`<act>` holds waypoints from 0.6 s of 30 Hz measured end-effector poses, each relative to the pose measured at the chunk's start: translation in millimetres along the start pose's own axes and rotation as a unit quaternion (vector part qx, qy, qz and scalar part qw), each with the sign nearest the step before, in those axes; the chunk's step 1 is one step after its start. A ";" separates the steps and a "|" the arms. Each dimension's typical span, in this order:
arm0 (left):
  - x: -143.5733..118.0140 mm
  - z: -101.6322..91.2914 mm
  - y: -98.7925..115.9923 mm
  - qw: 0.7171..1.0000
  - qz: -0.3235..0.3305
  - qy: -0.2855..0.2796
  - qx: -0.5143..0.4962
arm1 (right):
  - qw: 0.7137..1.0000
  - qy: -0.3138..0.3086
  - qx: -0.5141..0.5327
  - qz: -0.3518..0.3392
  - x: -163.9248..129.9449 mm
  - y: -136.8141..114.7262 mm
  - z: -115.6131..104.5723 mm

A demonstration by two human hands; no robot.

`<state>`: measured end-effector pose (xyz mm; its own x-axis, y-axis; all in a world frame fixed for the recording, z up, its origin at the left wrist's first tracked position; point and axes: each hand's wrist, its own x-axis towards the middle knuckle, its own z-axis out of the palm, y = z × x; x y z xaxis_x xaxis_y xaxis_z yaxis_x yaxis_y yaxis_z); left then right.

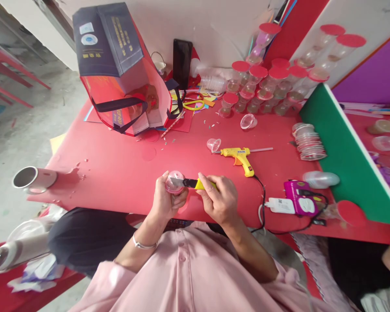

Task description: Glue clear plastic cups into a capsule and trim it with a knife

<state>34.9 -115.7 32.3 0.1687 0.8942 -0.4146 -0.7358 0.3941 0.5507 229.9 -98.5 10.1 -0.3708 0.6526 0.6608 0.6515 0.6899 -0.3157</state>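
My left hand (pixel 165 200) is closed around a small clear plastic cup (pixel 174 185), its round face turned up toward me. In my right hand (pixel 220 198) is a utility knife (pixel 199 184) with a yellow and black handle. Its blade lies across the face of the cup; whether it cuts in, I cannot tell. Beyond my right hand a yellow hot glue gun (pixel 238 156) rests on the red table (pixel 130 160), a clear glue stick poking from its back. At its nozzle lies another clear cup (pixel 213 144), tipped over.
A large shopping bag (pixel 117 56) stands at the back left, a metal mug (pixel 34 179) at the left edge. Joined cups with red discs (pixel 269 73) are stacked at the back right. A purple power strip (pixel 300 198) with cables sits right, near a green divider (pixel 351 147).
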 end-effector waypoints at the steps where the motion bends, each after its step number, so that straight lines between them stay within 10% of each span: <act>1: -2.5 -0.2 1.7 1.000 0.005 -0.006 0.002 | 1.000 -0.001 -0.010 0.006 -0.8 4.2 -1.0; 7: -8.0 -0.3 17.4 0.998 0.054 -0.020 0.011 | 0.989 0.093 -0.054 0.102 0.2 33.7 -15.3; 18: 16.6 -2.1 11.6 1.000 0.015 0.021 0.005 | 0.989 -0.002 0.084 0.120 2.0 -1.3 -2.1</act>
<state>27.8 -96.8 30.3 0.1198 0.8961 -0.4275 -0.7332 0.3702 0.5704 229.7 -98.7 13.3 -0.2228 0.8046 0.5505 0.6013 0.5579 -0.5720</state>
